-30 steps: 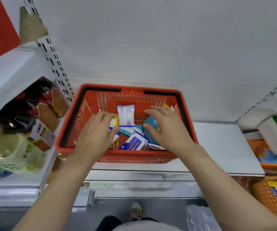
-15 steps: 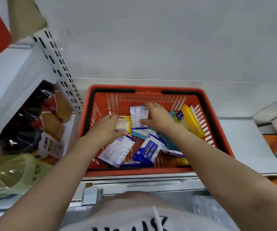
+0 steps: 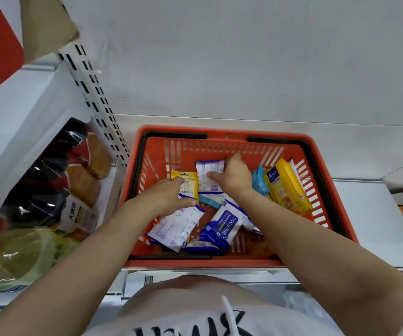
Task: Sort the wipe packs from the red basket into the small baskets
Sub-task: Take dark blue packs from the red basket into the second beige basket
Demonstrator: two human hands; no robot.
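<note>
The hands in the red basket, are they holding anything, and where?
The right hand pinches a white wipe pack by its right edge. The left hand rests its fingers on a yellow-edged pack; no clear grip shows.

Inside the red basket [image 3: 222, 135], the right hand [image 3: 235, 177] pinches a white wipe pack [image 3: 207, 174] while the left hand [image 3: 169, 196] touches a yellow-edged pack [image 3: 187, 184] just beside it.

Slotted plastic red basket [image 3: 326, 190] holds glossy film wipe packs [image 3: 224, 224] (crinkled).
</note>
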